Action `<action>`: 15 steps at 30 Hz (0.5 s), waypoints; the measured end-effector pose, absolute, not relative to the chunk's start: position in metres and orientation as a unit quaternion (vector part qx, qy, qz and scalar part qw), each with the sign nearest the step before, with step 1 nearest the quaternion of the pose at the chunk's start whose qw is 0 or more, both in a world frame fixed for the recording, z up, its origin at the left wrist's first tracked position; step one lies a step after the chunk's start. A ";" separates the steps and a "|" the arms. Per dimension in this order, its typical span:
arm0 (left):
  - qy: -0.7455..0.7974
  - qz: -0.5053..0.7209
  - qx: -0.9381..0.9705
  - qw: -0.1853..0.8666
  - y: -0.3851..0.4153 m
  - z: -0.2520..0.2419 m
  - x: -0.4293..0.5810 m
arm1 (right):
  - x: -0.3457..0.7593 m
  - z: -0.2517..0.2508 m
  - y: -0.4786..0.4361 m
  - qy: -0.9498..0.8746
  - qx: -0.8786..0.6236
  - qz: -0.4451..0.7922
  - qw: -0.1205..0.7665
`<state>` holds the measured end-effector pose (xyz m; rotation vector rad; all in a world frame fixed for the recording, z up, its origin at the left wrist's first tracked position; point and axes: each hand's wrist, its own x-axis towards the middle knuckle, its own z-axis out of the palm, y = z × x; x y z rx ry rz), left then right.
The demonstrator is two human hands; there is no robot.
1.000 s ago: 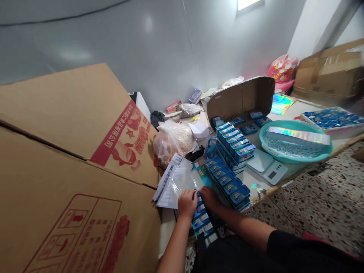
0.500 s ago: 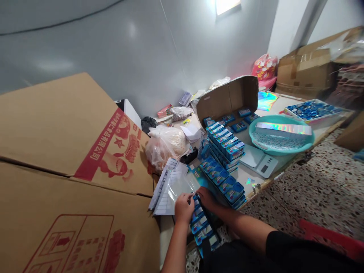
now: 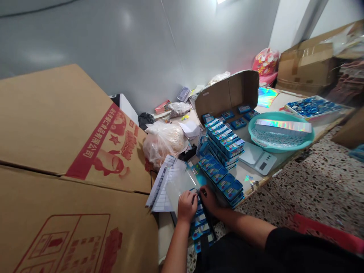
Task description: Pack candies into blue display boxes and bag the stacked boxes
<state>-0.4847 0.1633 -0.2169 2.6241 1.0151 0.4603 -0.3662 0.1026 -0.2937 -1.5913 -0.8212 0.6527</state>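
Near the lap, beside the worktop (image 3: 287, 99): one row of blue packs (image 3: 200, 229), with at least four packs visible. Gripped at its far end by the left hand (image 3: 187, 206), with fingers bent. At the same end, the right hand (image 3: 209, 200), fingers also bent; whether gripping or only touching, not possible to tell. Just beyond both, one clear sheet (image 3: 180, 180), partly over some papers (image 3: 162, 193). To the right, two stacks of similar packs: five on top of the front stack (image 3: 219, 175), about five on top of the back stack (image 3: 226, 140). Compared with one second ago, view turned a little to the right, with less of the lamp (image 3: 220, 1) and more of the red thing (image 3: 327, 231) on the floor; both hands at the same end of the row as then. Farther, one open carton (image 3: 227, 94) with about six packs inside. Beside the stacks, one scale (image 3: 257, 158). Behind it, one teal basin (image 3: 284, 148) with small pale pieces (image 3: 271, 140), too many to count, and one shiny strip (image 3: 284, 127) across. Next, one white tray (image 3: 318, 116), full of blue pieces (image 3: 308, 106).
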 end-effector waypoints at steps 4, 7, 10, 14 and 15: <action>0.346 0.176 0.908 0.156 0.160 -0.216 -0.489 | -0.367 -0.287 0.094 -0.360 -0.665 0.283 0.590; 0.368 0.191 0.896 0.160 0.160 -0.216 -0.487 | -0.366 -0.280 0.090 -0.378 -0.650 0.280 0.597; 0.395 0.205 0.880 0.167 0.163 -0.217 -0.483 | -0.363 -0.271 0.092 -0.406 -0.632 0.279 0.598; 0.414 0.224 0.860 0.197 0.170 -0.220 -0.482 | -0.357 -0.262 0.101 -0.448 -0.614 0.280 0.586; 0.413 0.228 0.857 0.206 0.171 -0.220 -0.483 | -0.356 -0.260 0.103 -0.457 -0.613 0.281 0.580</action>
